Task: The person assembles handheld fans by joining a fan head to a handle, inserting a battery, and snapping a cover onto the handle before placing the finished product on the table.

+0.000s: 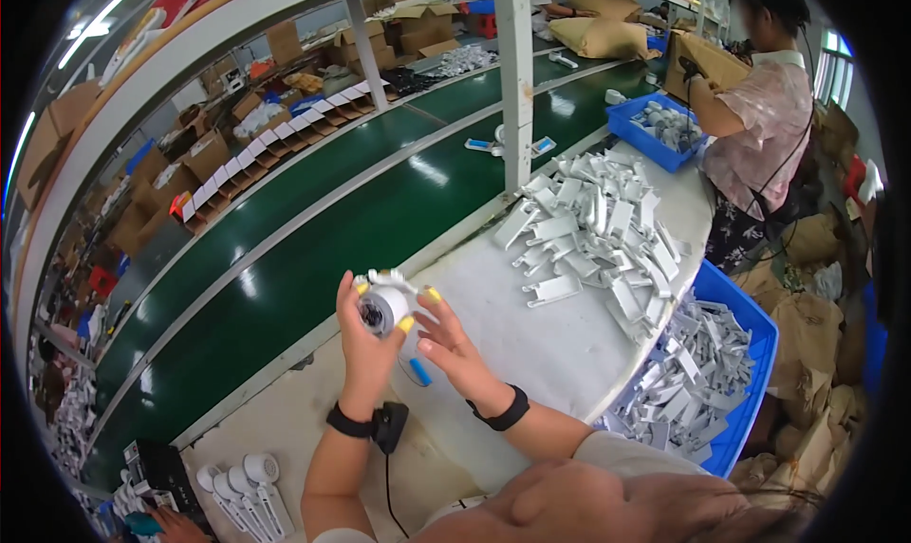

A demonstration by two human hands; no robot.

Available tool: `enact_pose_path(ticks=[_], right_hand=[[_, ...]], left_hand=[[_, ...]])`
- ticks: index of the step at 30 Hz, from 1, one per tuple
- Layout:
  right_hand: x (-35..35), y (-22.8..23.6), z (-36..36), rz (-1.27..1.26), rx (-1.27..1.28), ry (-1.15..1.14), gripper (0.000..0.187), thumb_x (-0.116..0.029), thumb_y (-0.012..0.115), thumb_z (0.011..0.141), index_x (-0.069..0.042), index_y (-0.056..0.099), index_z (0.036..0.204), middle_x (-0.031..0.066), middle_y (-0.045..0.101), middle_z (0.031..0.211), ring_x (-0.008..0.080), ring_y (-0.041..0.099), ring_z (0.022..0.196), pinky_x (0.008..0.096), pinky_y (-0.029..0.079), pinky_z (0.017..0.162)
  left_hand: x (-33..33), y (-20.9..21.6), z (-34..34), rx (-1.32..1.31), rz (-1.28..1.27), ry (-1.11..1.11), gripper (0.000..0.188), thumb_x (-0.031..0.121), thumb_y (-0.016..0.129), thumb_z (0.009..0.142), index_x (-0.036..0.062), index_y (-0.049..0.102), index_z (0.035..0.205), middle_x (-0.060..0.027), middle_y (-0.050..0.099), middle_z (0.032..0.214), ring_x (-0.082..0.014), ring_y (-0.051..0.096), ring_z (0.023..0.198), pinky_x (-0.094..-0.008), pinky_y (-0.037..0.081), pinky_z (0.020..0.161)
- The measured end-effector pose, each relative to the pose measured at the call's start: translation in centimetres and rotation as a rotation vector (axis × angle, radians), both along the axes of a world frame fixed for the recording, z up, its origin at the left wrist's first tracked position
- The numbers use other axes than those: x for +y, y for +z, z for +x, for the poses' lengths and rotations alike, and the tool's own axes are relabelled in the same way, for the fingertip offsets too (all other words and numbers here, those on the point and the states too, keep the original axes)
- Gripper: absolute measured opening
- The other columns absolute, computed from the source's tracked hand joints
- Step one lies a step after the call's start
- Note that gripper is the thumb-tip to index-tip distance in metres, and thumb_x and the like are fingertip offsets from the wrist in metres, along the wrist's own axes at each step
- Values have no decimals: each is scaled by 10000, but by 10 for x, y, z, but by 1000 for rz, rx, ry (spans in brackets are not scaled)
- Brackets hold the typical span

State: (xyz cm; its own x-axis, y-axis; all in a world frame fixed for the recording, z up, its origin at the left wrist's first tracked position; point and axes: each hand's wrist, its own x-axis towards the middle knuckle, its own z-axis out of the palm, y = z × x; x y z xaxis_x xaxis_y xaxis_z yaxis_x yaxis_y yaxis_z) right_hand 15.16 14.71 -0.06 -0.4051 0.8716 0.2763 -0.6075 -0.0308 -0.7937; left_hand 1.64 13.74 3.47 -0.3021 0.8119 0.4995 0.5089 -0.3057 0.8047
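Observation:
My left hand (362, 353) grips a white round housing (390, 308) with a dark grey opening and a small white piece sticking out at its top. Yellow covers sit on several of my fingertips. Just to the right, my right hand (460, 353) has its fingers spread, close to the housing and with nothing visible in them. Whether a fingertip touches the housing cannot be made out. On the white worktable (455, 429) below lies a small blue strip (420, 371) beside a thin wire. A black box with a cord (390, 427) is by my left wrist.
White plastic shells (607, 230) are heaped at the right, and more fill a blue crate (731, 353). White round-headed handled pieces (247, 496) lie at lower left. A green conveyor (313, 268) runs past a metal post (513, 88). Another person (769, 116) stands beside a blue bin (655, 130).

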Motion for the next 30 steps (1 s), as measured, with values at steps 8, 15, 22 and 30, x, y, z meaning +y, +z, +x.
enact_pose_path(ticks=[8,15,22,30], right_hand=[[-1,3,4,15,-171,221,529,-171,636,836,-79,401,1300,82,418,1274,166,459,1123,308,390,935],[-19,37,34,329,-181,519,466,-183,637,827,-56,479,1247,92,437,1284,206,427,1169,328,316,992],[-13,22,35,154,-228,510,477,-249,597,857,-47,452,1265,63,527,1157,166,510,1060,300,402,903],[0,-2,21,-200,-122,685,555,-423,507,890,-40,424,1282,83,583,1082,170,597,924,327,532,699]], left_hand=[[-76,7,28,260,22,-90,607,28,679,699,0,393,1235,-215,271,1409,-357,343,1260,-416,330,988],[-101,0,-42,-481,38,-73,350,210,460,903,-22,507,1161,-145,585,1121,-238,523,1090,-358,357,979],[-104,-20,-26,-851,-320,-645,499,346,438,914,-41,421,1228,-147,603,990,-236,623,810,-356,512,750],[-88,-38,-39,-1065,-373,-529,370,163,537,840,-22,454,1149,-134,621,915,-220,638,719,-333,544,653]])
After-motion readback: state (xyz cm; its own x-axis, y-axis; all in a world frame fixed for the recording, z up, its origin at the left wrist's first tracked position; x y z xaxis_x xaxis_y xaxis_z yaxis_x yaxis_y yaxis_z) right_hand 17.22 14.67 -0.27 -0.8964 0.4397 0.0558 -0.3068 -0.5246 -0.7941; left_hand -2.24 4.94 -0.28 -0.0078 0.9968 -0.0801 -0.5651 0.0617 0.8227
